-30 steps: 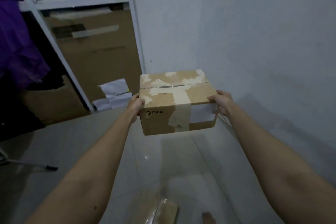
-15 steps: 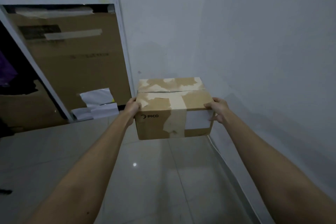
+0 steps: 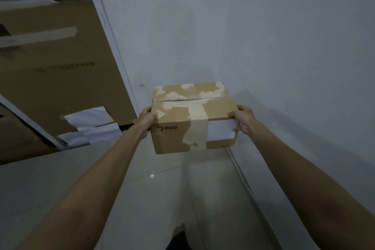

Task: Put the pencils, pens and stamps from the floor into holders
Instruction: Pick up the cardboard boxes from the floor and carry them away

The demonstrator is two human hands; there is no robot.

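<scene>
We carry a taped cardboard box (image 3: 192, 116) above the floor (image 3: 142, 199): left hand (image 3: 147, 119) and right hand (image 3: 242, 118) clasp its ends. No pencils, pens, stamps or holders visible; sorting apparently not begun.

You stand in a storeroom corner: bare white walls (image 3: 263, 26), a pale tiled floor (image 3: 162, 199), and a white metal rack (image 3: 109, 32) holding big taped cardboard cartons (image 3: 60, 71).
</scene>
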